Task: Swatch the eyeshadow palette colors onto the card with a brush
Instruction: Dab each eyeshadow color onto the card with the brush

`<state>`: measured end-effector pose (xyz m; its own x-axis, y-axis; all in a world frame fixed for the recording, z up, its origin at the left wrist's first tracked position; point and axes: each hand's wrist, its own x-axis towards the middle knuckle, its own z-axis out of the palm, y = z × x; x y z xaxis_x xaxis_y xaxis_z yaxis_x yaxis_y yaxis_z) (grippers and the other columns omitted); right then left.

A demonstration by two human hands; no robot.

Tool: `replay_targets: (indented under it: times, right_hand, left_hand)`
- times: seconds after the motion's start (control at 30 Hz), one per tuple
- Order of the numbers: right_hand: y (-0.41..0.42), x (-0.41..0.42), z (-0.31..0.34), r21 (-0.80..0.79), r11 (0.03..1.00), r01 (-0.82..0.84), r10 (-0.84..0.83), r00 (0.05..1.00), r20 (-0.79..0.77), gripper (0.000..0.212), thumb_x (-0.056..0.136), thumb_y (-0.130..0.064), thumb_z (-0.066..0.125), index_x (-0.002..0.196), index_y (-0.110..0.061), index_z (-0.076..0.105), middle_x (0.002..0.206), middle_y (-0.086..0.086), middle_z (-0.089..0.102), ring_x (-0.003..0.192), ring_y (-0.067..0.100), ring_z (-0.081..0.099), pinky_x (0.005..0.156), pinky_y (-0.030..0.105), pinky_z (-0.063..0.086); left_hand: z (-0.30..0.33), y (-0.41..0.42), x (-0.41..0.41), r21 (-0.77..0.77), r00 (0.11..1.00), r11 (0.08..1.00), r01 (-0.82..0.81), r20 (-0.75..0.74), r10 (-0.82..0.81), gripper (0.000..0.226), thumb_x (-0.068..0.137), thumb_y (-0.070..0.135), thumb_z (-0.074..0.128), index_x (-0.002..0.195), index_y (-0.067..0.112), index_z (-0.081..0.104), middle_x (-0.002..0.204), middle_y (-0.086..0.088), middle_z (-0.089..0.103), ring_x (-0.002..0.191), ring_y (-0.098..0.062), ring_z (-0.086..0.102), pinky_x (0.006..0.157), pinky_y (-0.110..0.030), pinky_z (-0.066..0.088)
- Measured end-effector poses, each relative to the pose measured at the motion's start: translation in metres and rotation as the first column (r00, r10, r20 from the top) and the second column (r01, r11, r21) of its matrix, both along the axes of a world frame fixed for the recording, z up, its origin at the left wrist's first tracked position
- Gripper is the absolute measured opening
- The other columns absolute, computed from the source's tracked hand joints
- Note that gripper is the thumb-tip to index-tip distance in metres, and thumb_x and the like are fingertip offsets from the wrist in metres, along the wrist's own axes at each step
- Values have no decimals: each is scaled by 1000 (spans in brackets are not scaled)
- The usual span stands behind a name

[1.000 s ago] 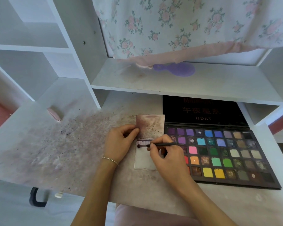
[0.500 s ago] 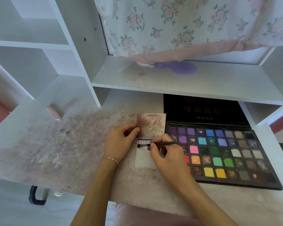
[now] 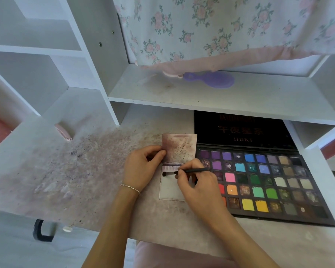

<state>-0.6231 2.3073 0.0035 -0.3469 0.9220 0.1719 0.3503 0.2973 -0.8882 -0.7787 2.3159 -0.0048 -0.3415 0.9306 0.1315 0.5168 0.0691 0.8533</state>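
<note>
A card (image 3: 177, 167) lies on the desk (image 3: 66, 180) near its middle, with an open eyeshadow palette (image 3: 259, 182) just to its right, the palette's raised lid at the far side under a shelf (image 3: 240, 99); the left hand (image 3: 141, 168) rests at the card's left edge; the right hand (image 3: 196, 187) lies over the card's right side, holding a brush (image 3: 184, 171) whose tip touches the card. A hairbrush (image 3: 211, 79) lies on the shelf, beneath a hanging cloth (image 3: 220, 29); a small clip (image 3: 63, 132) sits on the desk, far left.

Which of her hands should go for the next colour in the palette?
Probably the right hand: it already grips the brush and sits beside the palette. The left hand lies on the far side, pinching the card at its edge, seemingly to steady it.
</note>
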Motion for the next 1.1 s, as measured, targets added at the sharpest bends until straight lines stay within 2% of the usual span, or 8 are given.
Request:
replay_targets:
  times: [0.33,0.43,0.53,0.63,0.73,0.9,1.03,1.1]
  right_hand:
    - [0,1,-1,-4,1000,1,-1,1000,0,28,85,-11,57,74,-34,45,68,-13,55,72,-3,53,58,10,41]
    - [-1,2,0,24,999,24,-23,998,-63,22,84,-12,56,76,-32,49,69,-5,60,67,5,54,55,16,43]
    - [-2,5,3,35,995,93,-86,982,-170,19,81,-16,52,79,-35,52,71,-10,61,69,10,60,58,22,50]
    - [-2,13,3,21,991,134,-126,969,-214,29,86,-9,52,89,-37,55,83,-15,62,81,4,62,66,12,50]
    - [-1,27,5,65,984,166,-149,967,-206,29,88,-6,51,92,-34,58,91,-8,63,87,2,60,73,10,48]
    - [5,53,9,77,960,269,-250,949,-194,35,86,5,52,85,-30,57,79,-3,58,69,8,55,56,12,44]
    - [11,72,9,77,916,393,-372,907,-199,34,88,0,50,77,-32,49,64,-7,54,56,-2,53,46,8,40]
    - [13,77,7,82,905,417,-399,900,-175,34,89,-2,50,78,-34,48,64,-7,54,56,-3,54,46,9,41]
  left_hand:
    - [1,-1,1,1,1000,1000,-2,-8,2,12,82,17,64,91,20,72,78,16,65,73,-8,65,76,-34,54]
    - [0,0,0,-9,1000,1000,-4,-3,4,13,82,17,64,91,19,71,79,14,66,74,-11,65,76,-36,54]
    - [-1,0,0,-6,1000,1000,-8,-16,8,12,82,17,64,90,19,72,79,13,67,73,-10,64,76,-32,53]
    - [-1,0,-1,1,999,1000,-11,-33,11,11,81,16,64,89,19,72,80,10,68,71,-6,63,73,-25,51]
    - [-2,0,-1,1,1000,1000,-9,-15,9,12,81,15,64,89,18,72,78,11,67,71,-9,64,74,-27,51]
    - [-3,1,0,7,1000,1000,-12,-13,12,11,81,14,64,86,19,72,74,14,66,69,-7,64,71,-26,52]
    - [-3,1,0,6,1000,1000,-15,-22,15,12,81,13,64,89,17,72,77,11,67,70,-9,64,72,-28,51]
    - [-3,1,0,5,999,1000,-14,-28,14,12,81,13,64,89,17,72,77,10,67,70,-8,63,72,-26,51]
